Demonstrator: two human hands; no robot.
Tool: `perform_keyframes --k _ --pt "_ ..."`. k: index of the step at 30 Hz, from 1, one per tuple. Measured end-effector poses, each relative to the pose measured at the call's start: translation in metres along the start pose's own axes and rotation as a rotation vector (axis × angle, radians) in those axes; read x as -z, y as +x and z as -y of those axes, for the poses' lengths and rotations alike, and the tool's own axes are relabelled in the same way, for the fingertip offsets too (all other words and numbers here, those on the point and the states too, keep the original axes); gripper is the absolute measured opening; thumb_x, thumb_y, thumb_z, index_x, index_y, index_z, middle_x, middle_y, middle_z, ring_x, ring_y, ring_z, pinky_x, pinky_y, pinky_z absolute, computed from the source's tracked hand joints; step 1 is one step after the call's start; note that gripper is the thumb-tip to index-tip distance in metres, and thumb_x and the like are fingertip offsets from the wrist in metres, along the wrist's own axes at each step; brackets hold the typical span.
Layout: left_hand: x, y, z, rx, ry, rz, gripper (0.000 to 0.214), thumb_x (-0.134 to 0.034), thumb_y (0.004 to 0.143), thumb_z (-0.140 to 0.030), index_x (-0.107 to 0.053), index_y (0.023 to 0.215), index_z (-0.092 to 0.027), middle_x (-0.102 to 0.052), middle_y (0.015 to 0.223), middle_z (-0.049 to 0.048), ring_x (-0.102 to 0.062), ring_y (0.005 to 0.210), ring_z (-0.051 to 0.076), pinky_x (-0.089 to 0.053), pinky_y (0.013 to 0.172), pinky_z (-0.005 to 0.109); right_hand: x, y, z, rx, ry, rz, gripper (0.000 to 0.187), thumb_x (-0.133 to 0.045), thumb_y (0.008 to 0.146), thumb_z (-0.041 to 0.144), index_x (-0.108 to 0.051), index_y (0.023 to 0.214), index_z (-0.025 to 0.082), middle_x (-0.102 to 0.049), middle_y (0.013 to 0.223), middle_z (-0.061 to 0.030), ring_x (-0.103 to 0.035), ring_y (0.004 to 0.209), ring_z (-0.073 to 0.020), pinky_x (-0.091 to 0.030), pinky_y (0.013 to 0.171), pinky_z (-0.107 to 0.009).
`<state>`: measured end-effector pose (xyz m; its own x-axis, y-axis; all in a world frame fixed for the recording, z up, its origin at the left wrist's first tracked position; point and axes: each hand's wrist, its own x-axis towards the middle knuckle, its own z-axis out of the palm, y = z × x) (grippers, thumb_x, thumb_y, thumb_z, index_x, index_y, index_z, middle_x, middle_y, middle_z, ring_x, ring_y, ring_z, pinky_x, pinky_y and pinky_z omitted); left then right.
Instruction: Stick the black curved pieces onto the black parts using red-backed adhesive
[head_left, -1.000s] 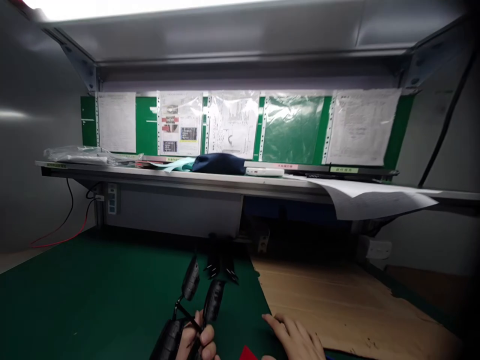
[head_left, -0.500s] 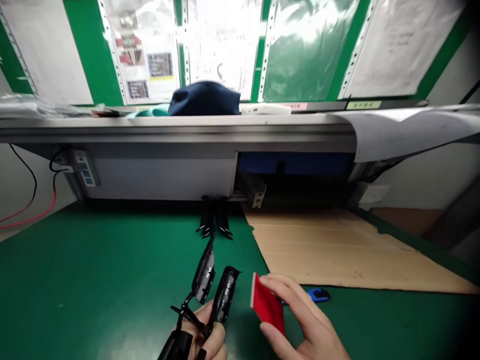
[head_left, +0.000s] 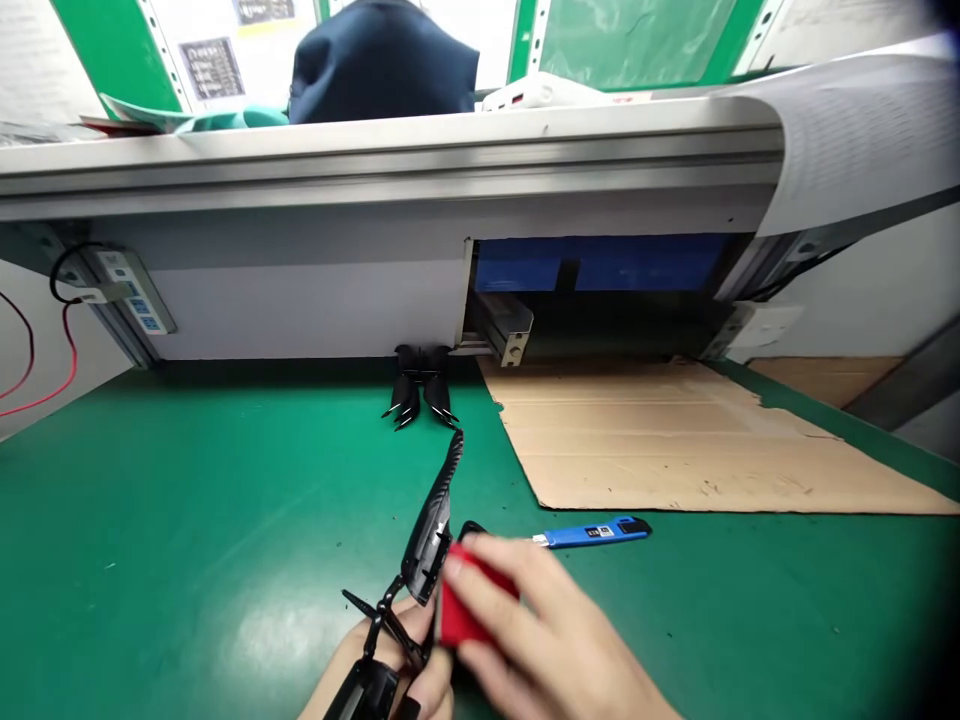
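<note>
Near the bottom centre, my left hand point(head_left: 420, 660) is closed around a black plastic part point(head_left: 429, 540), a branching frame with several curved shell pieces on thin stems. My right hand point(head_left: 540, 620) pinches a flat red pad point(head_left: 469, 605) with a pale edge between thumb and fingers. The red pad lies against one of the black shells, beside my left fingers, and covers most of that shell. Just beyond my right hand, a blue utility knife point(head_left: 596, 532) lies on the green table.
Another cluster of black plastic pieces point(head_left: 421, 385) stands at the back of the green table point(head_left: 187, 500). A cardboard sheet point(head_left: 675, 440) covers the right rear. Above runs a metal-edged shelf point(head_left: 337, 165) with a dark blue cloth item point(head_left: 382, 65). A power strip point(head_left: 139, 290) hangs at left.
My right hand has moved left, bringing the red pad against the black shell in my left hand. The view has tilted downward, and the blue utility knife shows more fully.
</note>
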<state>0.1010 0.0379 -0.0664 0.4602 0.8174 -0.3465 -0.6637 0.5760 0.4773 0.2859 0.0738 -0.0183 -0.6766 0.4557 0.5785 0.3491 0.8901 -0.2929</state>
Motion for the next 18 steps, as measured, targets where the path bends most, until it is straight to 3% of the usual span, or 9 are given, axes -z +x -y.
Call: perform_keyframes --k 3,7,13,18 --pt "0.0 -0.001 0.002 -0.023 -0.005 0.05 0.031 -0.066 0.083 -0.042 -0.061 0.068 -0.016 -0.041 0.041 -0.0033 -0.031 0.034 0.007 -0.021 0.038 0.02 0.0 0.002 -0.001 -0.003 0.04 -0.048 0.031 -0.034 0.108 0.019 -0.043 0.138 0.019 -0.041 0.125 -0.0145 -0.047 0.106 -0.0316 -0.051 0.083 -0.042" --pt "-0.005 -0.001 0.0 -0.018 -0.013 0.123 0.025 -0.067 0.082 -0.043 -0.063 0.078 -0.018 -0.037 0.041 -0.0048 -0.028 0.034 0.007 -0.022 0.038 0.019 0.0 0.003 0.0 -0.01 0.102 -0.02 0.034 -0.035 0.107 0.016 -0.04 0.14 0.021 -0.039 0.128 -0.0135 -0.045 0.107 -0.0313 -0.048 0.087 -0.045" --pt "-0.015 -0.007 -0.006 -0.011 0.03 0.129 0.027 -0.07 0.08 -0.042 -0.064 0.077 -0.016 -0.039 0.043 -0.0053 -0.034 0.037 0.007 -0.027 0.043 0.02 0.001 0.001 0.0 0.005 0.127 -0.02 0.034 -0.034 0.107 0.016 -0.038 0.14 0.02 -0.037 0.129 -0.0131 -0.042 0.11 -0.0311 -0.045 0.091 -0.044" --pt "-0.004 -0.003 0.002 -0.028 -0.003 0.147 0.032 -0.064 0.084 -0.042 -0.056 0.066 -0.016 -0.038 0.043 -0.0045 -0.035 0.036 0.007 -0.027 0.044 0.022 0.002 0.004 0.002 -0.012 0.126 0.0 0.034 -0.037 0.104 0.014 -0.041 0.138 0.017 -0.037 0.129 -0.0138 -0.043 0.108 -0.0315 -0.045 0.09 -0.045"
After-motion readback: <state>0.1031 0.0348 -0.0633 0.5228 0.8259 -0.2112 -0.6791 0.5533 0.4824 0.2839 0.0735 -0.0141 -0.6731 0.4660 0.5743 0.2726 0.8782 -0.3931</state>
